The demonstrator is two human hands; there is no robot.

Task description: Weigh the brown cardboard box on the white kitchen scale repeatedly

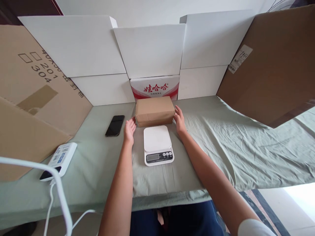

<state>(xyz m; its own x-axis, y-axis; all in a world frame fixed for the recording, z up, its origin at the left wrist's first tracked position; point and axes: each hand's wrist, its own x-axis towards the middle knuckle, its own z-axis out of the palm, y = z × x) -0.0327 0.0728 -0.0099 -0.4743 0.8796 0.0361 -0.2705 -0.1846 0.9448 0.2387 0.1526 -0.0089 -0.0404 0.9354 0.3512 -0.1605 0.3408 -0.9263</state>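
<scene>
A small brown cardboard box (155, 107) rests on the green cloth behind a white digital kitchen scale (157, 139). The scale's plate is bare and its dark display shows no digits I can read. At the box's left front corner is my left hand (129, 130), open, palm turned inward and fingers extended. My right hand (179, 120) is at the right side of the box, also open, its fingers stretched along that side. Whether either hand presses on the cardboard I cannot tell.
A black smartphone (115, 126) lies left of my left hand. Farther left are a white power bank (64, 157) and a white cable (59, 186). White boxes (150, 49) stand behind. Large cardboard boxes flank the left (36, 108) and right (270, 65).
</scene>
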